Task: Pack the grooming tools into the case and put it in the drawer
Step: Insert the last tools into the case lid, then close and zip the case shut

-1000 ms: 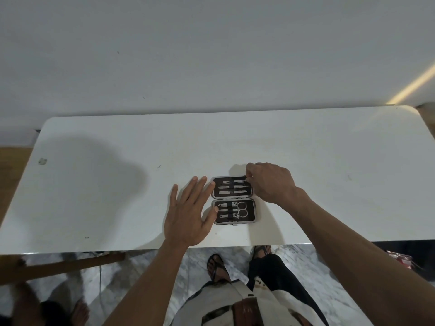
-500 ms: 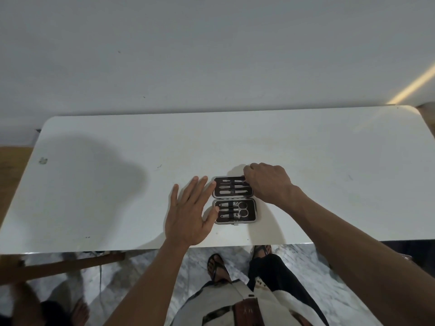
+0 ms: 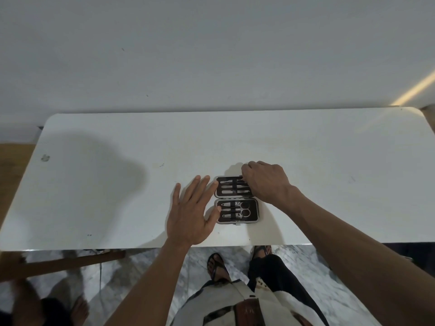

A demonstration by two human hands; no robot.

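Observation:
A small dark case (image 3: 236, 200) with a grey rim lies spread open on the white table (image 3: 117, 184) near its front edge. Metal grooming tools sit in both halves; small scissors (image 3: 244, 209) and clippers are in the near half, slim files in the far half. My left hand (image 3: 191, 212) rests flat with fingers apart, touching the case's left side. My right hand (image 3: 266, 181) curls over the far half's right end, its fingertips on a tool or the rim there; which one is hidden.
A plain white wall rises behind the table. Below the front edge I see marble floor, my sandalled feet (image 3: 217, 267) and a wooden bar (image 3: 63, 264) at the lower left. No drawer is in view.
My right hand has shifted slightly along the far half's right end. The left hand and the case have stayed in place.

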